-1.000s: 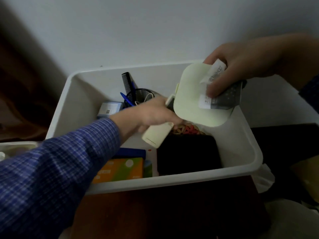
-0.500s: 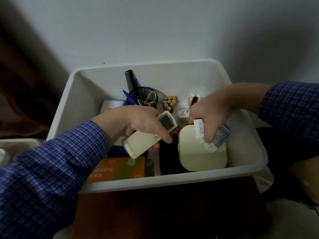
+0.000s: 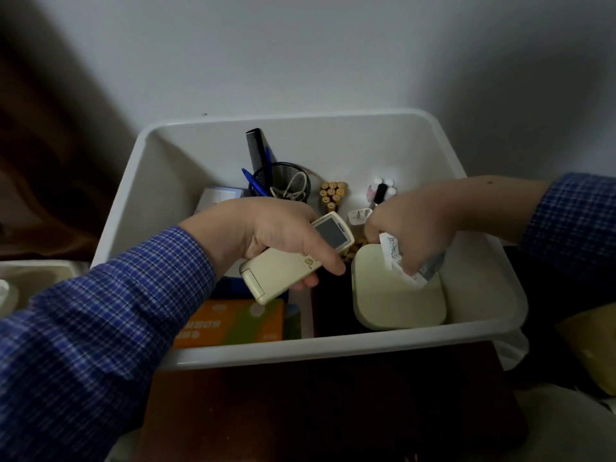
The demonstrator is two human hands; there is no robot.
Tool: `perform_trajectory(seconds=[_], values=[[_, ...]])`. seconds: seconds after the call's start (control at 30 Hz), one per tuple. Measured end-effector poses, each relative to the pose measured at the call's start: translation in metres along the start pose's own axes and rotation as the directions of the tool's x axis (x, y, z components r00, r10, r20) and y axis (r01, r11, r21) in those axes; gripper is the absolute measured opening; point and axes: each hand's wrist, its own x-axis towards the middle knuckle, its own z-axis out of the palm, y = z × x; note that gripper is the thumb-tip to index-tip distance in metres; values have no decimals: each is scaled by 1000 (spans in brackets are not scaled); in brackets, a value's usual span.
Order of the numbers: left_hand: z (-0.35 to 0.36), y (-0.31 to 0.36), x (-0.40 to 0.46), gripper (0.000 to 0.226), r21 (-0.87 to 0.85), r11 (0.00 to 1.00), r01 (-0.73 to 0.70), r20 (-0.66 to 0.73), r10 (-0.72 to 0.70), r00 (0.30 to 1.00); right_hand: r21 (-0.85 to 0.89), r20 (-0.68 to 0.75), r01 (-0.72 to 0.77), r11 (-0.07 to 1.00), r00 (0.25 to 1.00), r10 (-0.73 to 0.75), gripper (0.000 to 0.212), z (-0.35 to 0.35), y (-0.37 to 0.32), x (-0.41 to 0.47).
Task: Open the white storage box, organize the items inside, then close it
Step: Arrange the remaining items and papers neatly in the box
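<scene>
Head view: the white storage box [image 3: 336, 353] stands open, its near rim closest. Inside at the front lie an orange packet [image 3: 230, 323] and a pale square case [image 3: 398, 303]. Above them the left hand [image 3: 266, 235] grips a cream remote [image 3: 295, 261], and the right hand [image 3: 411, 225] pinches a paper-labelled packet [image 3: 400, 261] on the case. Farther back stand a mesh cup [image 3: 286, 181] with a comb [image 3: 255, 151], and batteries [image 3: 331, 193].

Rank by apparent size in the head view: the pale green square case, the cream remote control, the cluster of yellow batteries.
1. Pale green square case, largest.
2. Cream remote control, though held nearer the camera, so unsure.
3. Cluster of yellow batteries, smallest.
</scene>
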Motion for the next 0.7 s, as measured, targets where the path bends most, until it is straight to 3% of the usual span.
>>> perform_trajectory(seconds=[0.2,0.43,0.53,0.7], values=[[-1,1,-2,19,-20,999,-31,4,31,1000,54,-62,34,998,998,-31,47,5,4,-3],[-3,-1,-2,32,-74,997,-19,1,19,1000,-7,-37,54,999,998,-54,57,3,8,-1],[-5,0,-3,41,-117,993,-29,17,31,999,68,-73,-7,998,997,12,64,4,13,-3],[10,1,2,46,-145,989,-13,158,36,987,99,-150,-87,991,983,101,47,5,13,-3]])
